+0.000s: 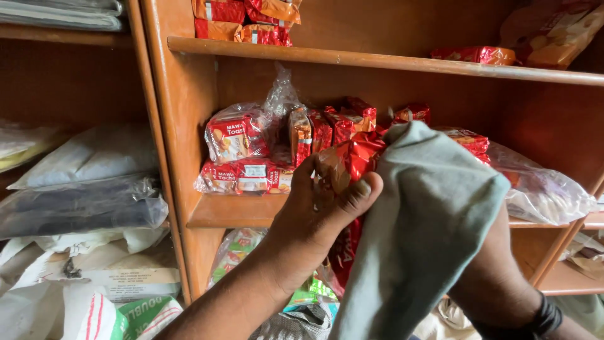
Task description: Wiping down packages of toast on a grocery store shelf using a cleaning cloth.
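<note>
My left hand grips a red and gold foil snack packet in front of a wooden shelf. My right hand is mostly hidden under a grey-green cloth that it presses against the packet; only its wrist with a black band shows. Behind the packet, several similar red packets stand on the shelf, beside clear-wrapped bundles of toast packets.
An upper shelf board carries more red packets. A clear plastic bag lies at the right. Left of the upright are wrapped fabric bundles and sacks. Green packets sit below.
</note>
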